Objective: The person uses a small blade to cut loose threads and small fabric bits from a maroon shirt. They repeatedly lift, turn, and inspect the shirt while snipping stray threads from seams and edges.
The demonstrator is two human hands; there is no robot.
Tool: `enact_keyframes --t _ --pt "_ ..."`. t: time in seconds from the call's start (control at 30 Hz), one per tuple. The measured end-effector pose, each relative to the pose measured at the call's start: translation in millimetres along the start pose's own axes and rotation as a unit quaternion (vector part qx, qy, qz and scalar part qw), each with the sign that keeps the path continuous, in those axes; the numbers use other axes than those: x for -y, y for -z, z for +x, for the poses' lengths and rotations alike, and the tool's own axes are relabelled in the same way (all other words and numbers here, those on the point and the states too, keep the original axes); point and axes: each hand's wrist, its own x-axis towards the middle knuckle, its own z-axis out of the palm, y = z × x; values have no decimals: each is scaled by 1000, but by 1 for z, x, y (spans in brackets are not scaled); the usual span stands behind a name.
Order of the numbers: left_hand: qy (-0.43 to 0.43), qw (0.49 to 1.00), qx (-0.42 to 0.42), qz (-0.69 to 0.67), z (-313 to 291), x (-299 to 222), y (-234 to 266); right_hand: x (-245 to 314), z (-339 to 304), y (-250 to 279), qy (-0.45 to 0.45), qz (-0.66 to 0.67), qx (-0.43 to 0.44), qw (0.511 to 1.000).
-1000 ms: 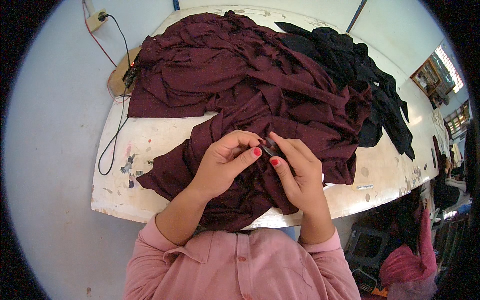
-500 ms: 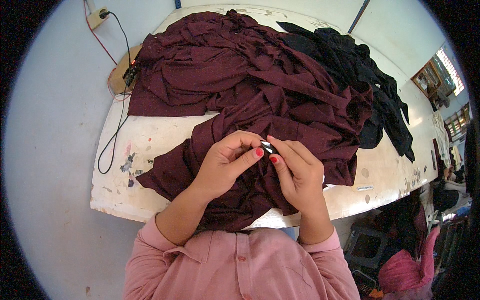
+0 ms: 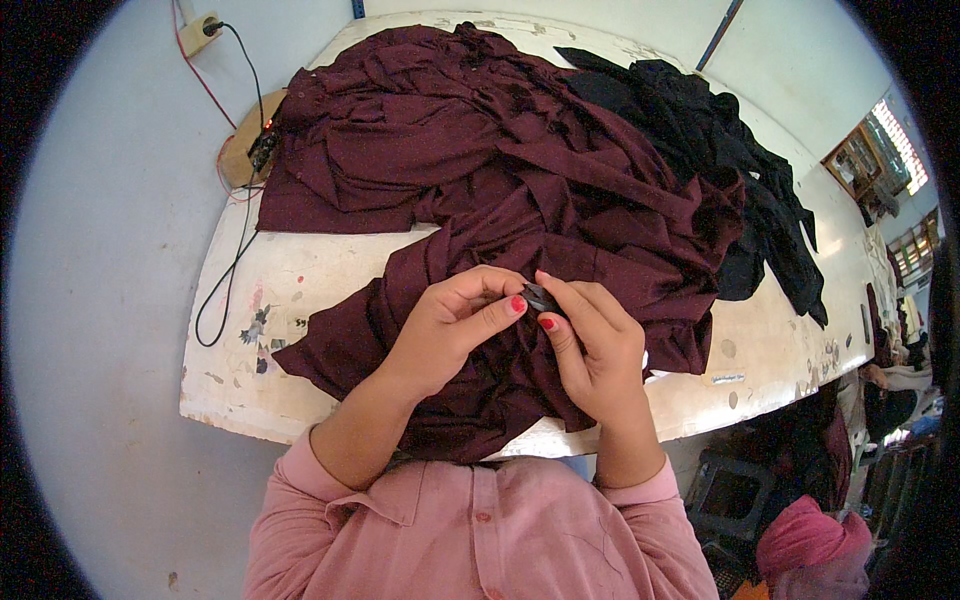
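Observation:
Both hands meet over the heaped maroon cloth (image 3: 390, 175), holding a small dark, shiny piece (image 3: 539, 297) between them. My left hand (image 3: 445, 330) is closed, its thumb and curled fingers pinching the left end of the piece. From the other side, my right hand (image 3: 601, 345) grips it between thumb and forefinger. Fingers cover part of the piece, so its exact kind cannot be made out. The maroon cloth lies in folds under my hands and spreads to the far side of the white table (image 3: 240, 395).
Black cloth (image 3: 690, 125) lies crumpled at the far right. On the left, a black cable (image 3: 232, 285) loops over the table edge by a brown board (image 3: 238, 160) and the wall. A grey plastic stool (image 3: 735, 485) and a pink cloth-covered shape (image 3: 812, 540) are at the lower right.
The small piece has turned slightly between my fingers: its bright side now looks dark. My hands have hardly moved. At the lower right, the pink shape has changed its outline.

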Motion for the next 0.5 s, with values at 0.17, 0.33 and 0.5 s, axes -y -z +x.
enact_keyframes --t 0.17,0.33,0.5 --pt "18 999 15 -47 0 -1 0 -1 0 -1 22 -23 -9 999" --pt "44 997 12 -69 -1 -4 -1 -4 0 -3 34 -28 -31 999" --pt "45 996 -2 -79 -1 -1 1 -9 -2 -1 -4 57 -21 998"
